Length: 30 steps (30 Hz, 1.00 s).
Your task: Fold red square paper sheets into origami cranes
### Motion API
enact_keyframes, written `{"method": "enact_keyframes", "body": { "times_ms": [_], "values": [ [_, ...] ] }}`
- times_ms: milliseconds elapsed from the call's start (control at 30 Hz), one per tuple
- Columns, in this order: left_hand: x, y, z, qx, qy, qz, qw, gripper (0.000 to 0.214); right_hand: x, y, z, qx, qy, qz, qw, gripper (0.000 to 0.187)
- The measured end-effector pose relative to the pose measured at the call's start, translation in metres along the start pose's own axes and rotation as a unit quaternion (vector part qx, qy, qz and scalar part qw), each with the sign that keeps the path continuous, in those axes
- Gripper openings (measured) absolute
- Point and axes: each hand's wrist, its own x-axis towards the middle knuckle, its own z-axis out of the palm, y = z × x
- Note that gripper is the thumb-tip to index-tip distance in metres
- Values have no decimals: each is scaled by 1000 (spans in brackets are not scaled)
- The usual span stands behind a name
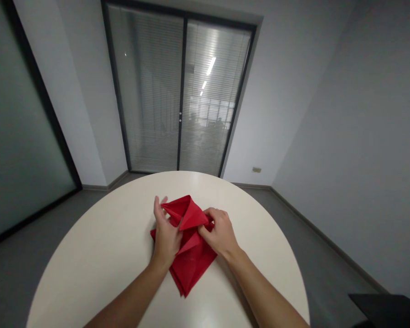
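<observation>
A red cloth napkin (193, 262), folded into layers, lies on the round cream table (116, 255) with one pointed corner toward me. Its far part is lifted into a peaked, partly open fold. My left hand (166, 237) is at the left side of this fold, thumb tucked in among the layers and fingers raised behind the left tip. On the right, my right hand (220, 231) pinches the raised edge between thumb and curled fingers. Some of the cloth behind both hands is hidden.
Beyond the table stands a glass partition (150, 91) with blinds and a dark frame. A frosted panel (20, 127) is at the left. Grey floor runs around the table, and a black object (392, 310) shows at the lower right. A small wall socket (256, 170) sits low on the wall.
</observation>
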Motion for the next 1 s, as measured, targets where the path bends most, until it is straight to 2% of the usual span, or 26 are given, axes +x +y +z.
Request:
{"method": "enact_keyframes", "body": {
  "times_ms": [33, 67, 133, 167, 233, 300, 467, 600, 667, 767, 1000],
  "values": [
    [2, 1, -3, 67, -3, 85, 994, 94, 0, 0, -1, -11, -3, 3, 1000, 10],
    [3, 3, -7, 135, -29, 165, 977, 91, 1, 1, -1, -20, -6, 4, 1000, 9],
    [7, 9, -14, 234, -105, 280, 925, 54, 1, 1, -1, -34, -11, -2, 999, 10],
    [8, 11, -17, 269, -158, 319, 895, 43, 1, 1, -1, -37, -13, -8, 999, 12],
    [9, 15, -20, 305, -241, 363, 847, 34, 0, 1, -1, -33, -17, -25, 999, 16],
    [10, 17, -21, 310, -273, 365, 834, 30, 0, 2, -2, -22, -15, -45, 999, 22],
    [13, 16, -23, 263, -230, 312, 883, 33, 0, 5, -5, 12, 24, -65, 997, 36],
    [14, 16, -23, 235, -182, 285, 911, 33, -2, 7, 1, 112, 48, -5, 993, 65],
    [13, 16, -22, 229, -159, 276, 920, 34, -3, 8, 7, 209, 24, 40, 977, 77],
    [12, 15, -20, 217, -133, 254, 933, 34, -3, 7, 17, 352, -17, 77, 933, 79],
    [11, 8, -18, 191, -104, 145, 965, 27, 2, 4, 18, 444, 79, 81, 889, 78]
  ]
}}
